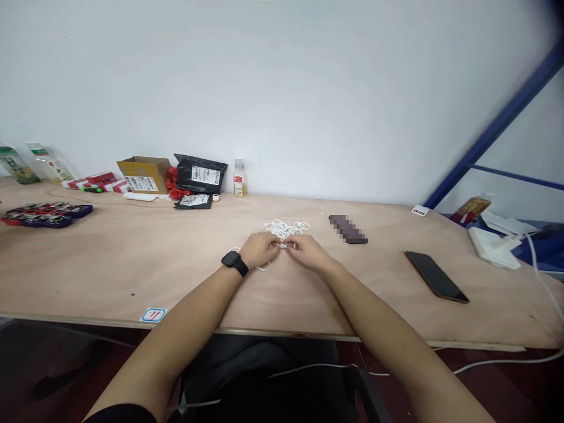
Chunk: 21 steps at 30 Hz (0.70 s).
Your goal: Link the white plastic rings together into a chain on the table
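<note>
A pile of thin white rings (287,227), perhaps small rubber bands, lies on the wooden table (132,264) just beyond my hands. My left hand (259,249), with a black watch on its wrist, and my right hand (306,251) meet at the fingertips. Both are closed in a pinch on a small white piece between them, seemingly one of the rings. Another white ring shows under my left hand.
A black phone (436,276) lies to the right, a dark blurred bar (348,229) behind it. At the back stand a cardboard box (143,174), black bags (200,173) and a small bottle (238,177). Blue trays (46,214) sit at left; a white cable (541,282) runs at right.
</note>
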Tool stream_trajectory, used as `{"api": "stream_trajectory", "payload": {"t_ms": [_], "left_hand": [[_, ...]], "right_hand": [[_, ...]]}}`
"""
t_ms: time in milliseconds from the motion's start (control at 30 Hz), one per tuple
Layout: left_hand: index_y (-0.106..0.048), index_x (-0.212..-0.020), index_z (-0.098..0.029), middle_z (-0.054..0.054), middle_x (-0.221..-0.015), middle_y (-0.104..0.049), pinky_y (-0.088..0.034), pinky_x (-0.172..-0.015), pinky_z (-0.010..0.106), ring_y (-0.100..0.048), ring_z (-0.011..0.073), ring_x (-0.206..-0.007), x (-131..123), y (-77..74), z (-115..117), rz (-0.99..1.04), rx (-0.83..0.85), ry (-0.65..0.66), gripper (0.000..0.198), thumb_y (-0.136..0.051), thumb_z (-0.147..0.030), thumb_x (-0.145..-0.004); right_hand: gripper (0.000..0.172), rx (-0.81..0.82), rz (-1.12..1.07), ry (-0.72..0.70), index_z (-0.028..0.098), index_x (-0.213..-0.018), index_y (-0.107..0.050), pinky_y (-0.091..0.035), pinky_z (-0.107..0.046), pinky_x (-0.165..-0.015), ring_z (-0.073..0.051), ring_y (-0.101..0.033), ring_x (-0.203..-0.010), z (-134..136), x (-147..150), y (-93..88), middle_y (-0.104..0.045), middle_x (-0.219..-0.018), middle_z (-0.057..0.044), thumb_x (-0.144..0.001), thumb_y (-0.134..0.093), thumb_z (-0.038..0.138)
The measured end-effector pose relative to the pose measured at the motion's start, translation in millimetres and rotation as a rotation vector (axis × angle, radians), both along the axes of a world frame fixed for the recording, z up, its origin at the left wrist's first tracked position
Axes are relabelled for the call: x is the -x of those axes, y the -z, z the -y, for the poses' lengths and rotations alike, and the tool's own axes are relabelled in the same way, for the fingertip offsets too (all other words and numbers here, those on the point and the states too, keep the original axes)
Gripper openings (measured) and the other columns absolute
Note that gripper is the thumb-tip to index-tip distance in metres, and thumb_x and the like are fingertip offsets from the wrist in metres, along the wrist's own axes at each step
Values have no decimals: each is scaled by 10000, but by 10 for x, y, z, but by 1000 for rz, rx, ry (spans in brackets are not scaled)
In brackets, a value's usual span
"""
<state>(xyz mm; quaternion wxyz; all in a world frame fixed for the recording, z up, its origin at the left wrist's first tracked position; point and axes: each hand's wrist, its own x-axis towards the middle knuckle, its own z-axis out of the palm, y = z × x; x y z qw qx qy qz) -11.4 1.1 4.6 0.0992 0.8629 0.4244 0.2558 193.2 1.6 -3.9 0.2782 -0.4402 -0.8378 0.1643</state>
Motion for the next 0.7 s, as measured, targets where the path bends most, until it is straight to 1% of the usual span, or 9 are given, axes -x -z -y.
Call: {"api": "stream_trajectory", "payload": {"t_ms": [67, 133, 200, 333, 400, 500, 600, 667, 700], "left_hand": [[-700, -963, -183, 52, -914, -701, -473, -780, 283, -626, 175, -834, -13, 15, -15, 116, -65, 17, 177, -600, -270, -846], [-690, -965, -181, 53, -906, -690, -478, -781, 294, -618, 173, -822, -20, 33, -30, 201, -117, 24, 160, -616, -265, -851], [-685, -936, -181, 51, -887, -683, -480, -771, 296, -611, 169, -805, -22, 49, -42, 251, -151, 26, 126, -627, -255, -853], [-674, -873, -174, 42, -860, -676, -474, -727, 276, -602, 149, -750, -21, 52, -47, 309, -172, 37, 89, -663, -257, -842], [-666, -853, -175, 33, -839, -684, -467, -709, 268, -604, 143, -726, -21, 41, -39, 320, -155, 29, 96, -667, -270, -847], [-655, -857, -180, 19, -820, -704, -455, -679, 259, -610, 137, -693, -25, 29, -26, 324, -105, -2, 117, -672, -296, -849], [-644, -973, -187, 14, -868, -729, -453, -648, 248, -608, 126, -654, -35, 36, -19, 362, -38, -25, 205, -707, -308, -820], [-632, -1056, -193, 7, -850, -738, -458, -634, 240, -613, 123, -639, -44, 40, -9, 391, 8, -14, 285, -710, -323, -816], [-633, -1075, -195, 3, -828, -740, -462, -633, 236, -620, 124, -641, -49, 37, 0, 399, 21, -2, 292, -700, -327, -823]], "right_hand": [[212, 31, -179, 3, 189, -985, -715, -443, -262, -692, -159, -599, -756, -15, 3, 6, -708, -880, -38, -840, -563, 211], [231, 77, -315, -1, 187, -1018, -706, -458, -271, -684, -158, -599, -748, -38, 2, 24, -705, -901, -42, -854, -574, 285], [258, 134, -414, -25, 188, -1033, -698, -477, -283, -700, -165, -612, -771, -61, 4, 48, -703, -924, -47, -850, -594, 336], [286, 269, -569, -82, 188, -1002, -697, -504, -308, -757, -183, -645, -830, -74, 33, 75, -711, -930, -54, -801, -668, 390], [302, 328, -615, -94, 187, -981, -700, -511, -309, -759, -184, -655, -830, -64, 52, 72, -718, -921, -54, -769, -706, 402], [304, 375, -650, -101, 184, -950, -705, -519, -305, -756, -180, -668, -823, -46, 75, 68, -727, -926, -56, -729, -746, 388], [315, 406, -662, -116, 181, -957, -705, -526, -303, -744, -180, -679, -811, -35, 90, 78, -734, -920, -56, -708, -764, 365], [317, 390, -656, -104, 179, -958, -709, -529, -302, -725, -183, -681, -794, -32, 94, 87, -736, -904, -56, -712, -760, 373], [315, 365, -647, -86, 179, -955, -712, -530, -303, -717, -185, -681, -786, -32, 94, 89, -737, -899, -58, -719, -754, 383]]}}
